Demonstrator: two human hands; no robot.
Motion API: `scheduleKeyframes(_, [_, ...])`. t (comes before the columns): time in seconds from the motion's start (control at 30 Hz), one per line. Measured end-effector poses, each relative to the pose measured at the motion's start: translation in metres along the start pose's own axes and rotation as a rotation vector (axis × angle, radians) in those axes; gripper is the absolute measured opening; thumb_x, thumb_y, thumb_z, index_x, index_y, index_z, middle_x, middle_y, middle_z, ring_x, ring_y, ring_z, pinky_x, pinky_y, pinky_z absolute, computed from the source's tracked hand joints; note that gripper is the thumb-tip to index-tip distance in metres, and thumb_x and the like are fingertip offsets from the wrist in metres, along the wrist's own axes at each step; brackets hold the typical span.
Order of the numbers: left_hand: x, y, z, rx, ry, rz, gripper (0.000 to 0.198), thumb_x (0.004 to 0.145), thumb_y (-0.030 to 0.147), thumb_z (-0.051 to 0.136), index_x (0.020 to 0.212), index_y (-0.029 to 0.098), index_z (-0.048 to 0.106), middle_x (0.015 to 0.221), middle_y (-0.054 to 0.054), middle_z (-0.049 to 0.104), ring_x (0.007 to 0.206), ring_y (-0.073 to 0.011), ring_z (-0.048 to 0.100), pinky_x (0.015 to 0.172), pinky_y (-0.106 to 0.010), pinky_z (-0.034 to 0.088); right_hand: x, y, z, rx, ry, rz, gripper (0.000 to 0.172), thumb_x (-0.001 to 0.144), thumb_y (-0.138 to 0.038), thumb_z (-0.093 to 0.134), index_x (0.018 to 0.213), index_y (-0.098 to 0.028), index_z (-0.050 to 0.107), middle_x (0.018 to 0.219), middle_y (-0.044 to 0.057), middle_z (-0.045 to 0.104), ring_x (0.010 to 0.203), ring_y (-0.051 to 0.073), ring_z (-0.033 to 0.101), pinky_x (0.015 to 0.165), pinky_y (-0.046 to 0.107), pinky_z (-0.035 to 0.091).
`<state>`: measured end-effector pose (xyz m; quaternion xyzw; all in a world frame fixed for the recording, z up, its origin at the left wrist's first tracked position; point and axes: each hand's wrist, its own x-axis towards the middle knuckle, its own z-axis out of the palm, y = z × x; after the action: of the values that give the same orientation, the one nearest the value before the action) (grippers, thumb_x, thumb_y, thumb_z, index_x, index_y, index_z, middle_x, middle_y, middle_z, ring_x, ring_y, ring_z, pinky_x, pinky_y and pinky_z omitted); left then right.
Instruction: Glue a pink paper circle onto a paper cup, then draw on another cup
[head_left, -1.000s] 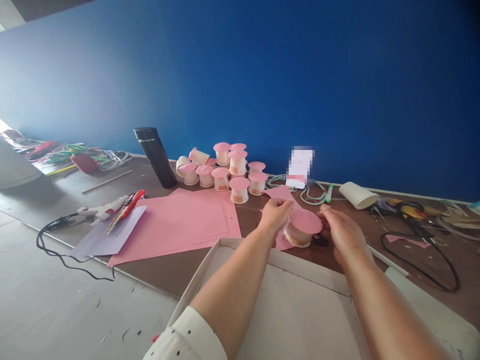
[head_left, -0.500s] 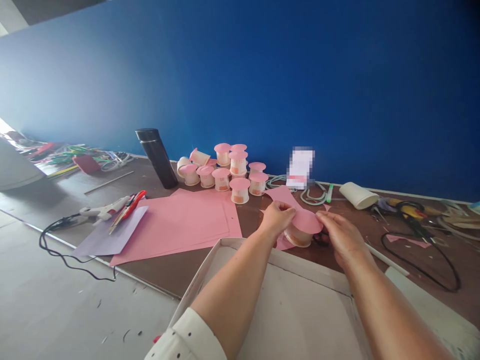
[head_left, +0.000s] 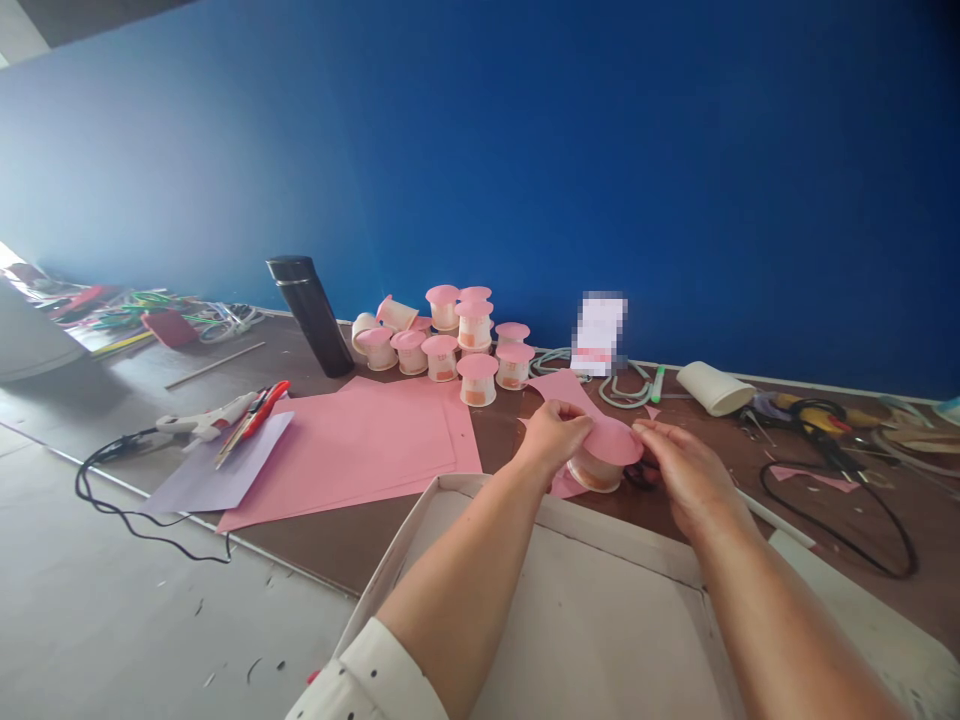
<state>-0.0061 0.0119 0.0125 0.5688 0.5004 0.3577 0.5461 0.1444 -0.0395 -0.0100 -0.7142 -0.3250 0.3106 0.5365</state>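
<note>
A round pink paper disc (head_left: 611, 441) lies on the upturned base of a white paper cup (head_left: 595, 476), beyond the far edge of a shallow white box lid. At the disc's left edge, my left hand (head_left: 555, 438) is closed, thumb and fingers pinching the rim. My right hand (head_left: 686, 475) pinches the opposite edge, its other fingers curled. Pink paper scraps (head_left: 564, 388) lie behind and beneath the cup. Farther back, several upturned cups topped with pink discs (head_left: 478, 370) stand grouped, some stacked and one tipped over.
The white box lid (head_left: 600, 620) sits under my forearms. To the left are pink sheets (head_left: 375, 440), a purple sheet (head_left: 195, 480), a red-handled cutting tool (head_left: 262, 410), a corded glue gun (head_left: 210, 418) and a black flask (head_left: 311, 315). Rightward lie a loose cup (head_left: 712, 388) and black cable (head_left: 900, 545).
The whole view has shifted very slightly. Both hands keep the same hold at the disc's edges, and the disc and cup have not visibly moved.
</note>
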Motion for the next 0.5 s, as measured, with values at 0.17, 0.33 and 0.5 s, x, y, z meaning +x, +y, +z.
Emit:
scheduleKeyframes(0.17, [-0.0009, 0.0023, 0.0000, 0.006, -0.007, -0.017, 0.016, 0.071, 0.024, 0.064, 0.086, 0.017, 0.063, 0.099, -0.007, 0.069, 0.089, -0.0174, 0.060, 0.077, -0.027, 0.044, -0.0020, 0.0023, -0.0005, 0.046, -0.030, 0.026, 0.043, 0.064, -0.043, 0.070, 0.102, -0.022, 0.067, 0.090, 0.005, 0.069, 0.072, 0.016, 0.061, 0.051, 0.022, 0.043])
scheduleKeyframes(0.33, [-0.0008, 0.0031, -0.0004, 0.011, -0.022, -0.040, 0.017, 0.071, 0.024, 0.064, 0.086, 0.017, 0.064, 0.100, -0.007, 0.069, 0.088, -0.0174, 0.060, 0.077, -0.026, 0.045, -0.0014, 0.0045, -0.0012, 0.035, -0.051, 0.016, 0.043, 0.065, -0.044, 0.070, 0.103, -0.023, 0.066, 0.089, 0.005, 0.069, 0.069, 0.014, 0.059, 0.048, 0.021, 0.041])
scheduleKeyframes(0.5, [-0.0015, 0.0035, -0.0012, 0.013, -0.029, -0.050, 0.018, 0.071, 0.026, 0.065, 0.086, 0.017, 0.065, 0.098, -0.007, 0.069, 0.086, -0.0173, 0.060, 0.077, -0.027, 0.044, -0.0013, 0.0040, -0.0001, 0.049, -0.073, 0.039, 0.044, 0.067, -0.044, 0.070, 0.104, -0.023, 0.066, 0.092, 0.005, 0.070, 0.071, 0.014, 0.061, 0.049, 0.021, 0.042])
